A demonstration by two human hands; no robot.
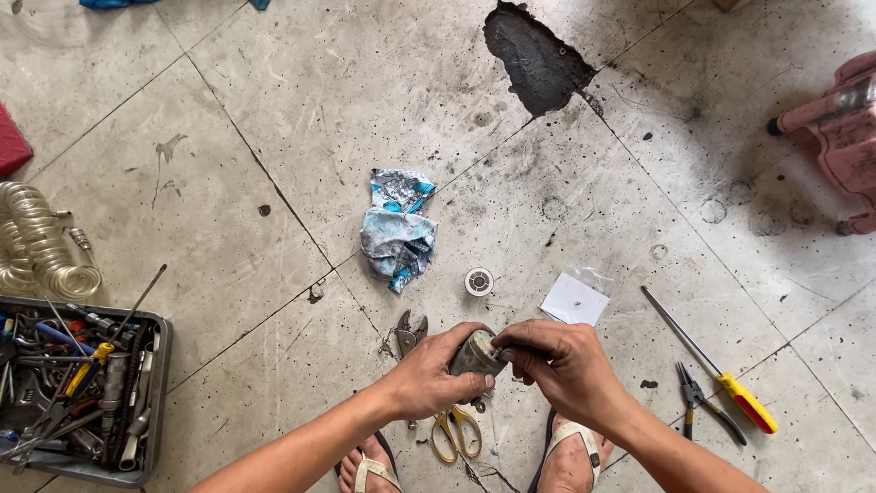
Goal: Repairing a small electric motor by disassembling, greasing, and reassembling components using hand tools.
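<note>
Left hand (429,376): wrapped around a small grey metal cylinder (475,354), fingers clamped on its body, holding it above the concrete floor (274,137).
Right hand (558,361): touching the cylinder's near end, fingertips pinched together on something too small to make out.
Cylinder: held between both hands, over two sandalled feet (573,452).
Just below the left hand: yellow-handled scissors (456,431); just above it, dark cutters (410,330).
Beyond the hands: small round spool (479,281), white card (574,298) with a clear bag, and a crumpled blue-and-white rag (398,228).
Right of the right hand: long screwdriver with yellow-and-red handle (712,362), with black pliers (703,404) beside it.
Far left of the left hand: grey tray (161,383) heaped with tools; coiled clear hose (36,239) above it.
Progress: work at the cylinder's end judged under way; floor tools all lying untouched; nothing shows it finished.
</note>
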